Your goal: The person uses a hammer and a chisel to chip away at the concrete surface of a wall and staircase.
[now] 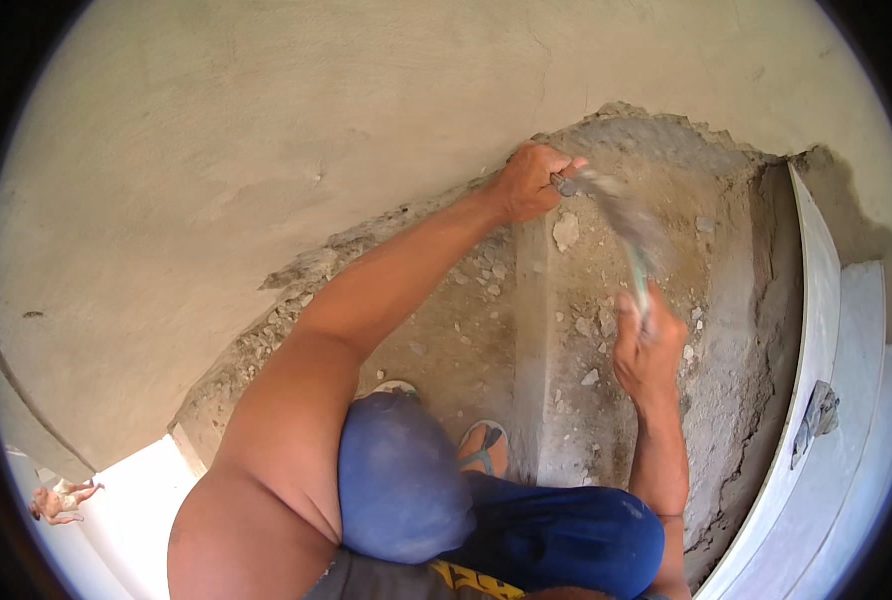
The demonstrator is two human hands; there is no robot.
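My left hand (534, 181) is closed around a metal chisel (565, 185), whose blunt struck end pokes out of the fist. The rest of the chisel is hidden by my fingers. This fist sits against the ragged lower edge of the plastered wall (303, 135). In my right hand (650, 349) I grip a hammer (637, 274) by its pale greenish handle. The hammer's head is blurred by motion, close to the chisel's end. To the right of the fist, a band of rough grey masonry (641, 142) lies exposed under the broken plaster edge.
Broken plaster chunks (566, 231) and rubble litter the floor beside a low concrete step edge (530, 315). White panels (821, 300) stand along the right, with a dark crumpled scrap (817, 420) on them. Another person (63, 501) is far off at lower left. My sandalled foot (485, 448) is below.
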